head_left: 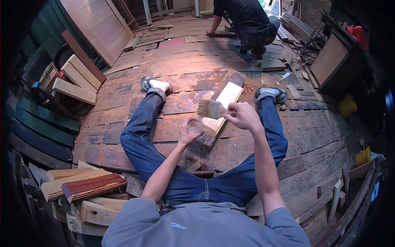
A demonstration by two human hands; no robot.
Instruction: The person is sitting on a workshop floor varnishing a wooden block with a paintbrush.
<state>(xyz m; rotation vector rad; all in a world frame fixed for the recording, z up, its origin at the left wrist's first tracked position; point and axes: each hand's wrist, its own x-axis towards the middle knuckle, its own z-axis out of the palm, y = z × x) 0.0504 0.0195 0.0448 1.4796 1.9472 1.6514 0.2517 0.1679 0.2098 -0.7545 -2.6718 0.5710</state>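
Between my spread legs, my left hand [188, 133] is closed around a small clear cup [195, 125]; what it contains I cannot make out. My right hand [245, 117] grips a wide flat paintbrush [210, 108] by its handle. The brush's bristles point left, a little above and to the right of the cup in the picture. Below both hands lies a pale wood board [228, 95], set at a slant along a darker plank [234, 76] on the floor. The brush and my right hand cover part of the board's middle.
A red-brown wood piece [94, 186] tops a stack of lumber at my lower left. Cut boards [78, 74] lean at the left, near a large wooden door [96, 29]. Another person [247, 22] crouches ahead. Yellow buckets [348, 105] stand at the right.
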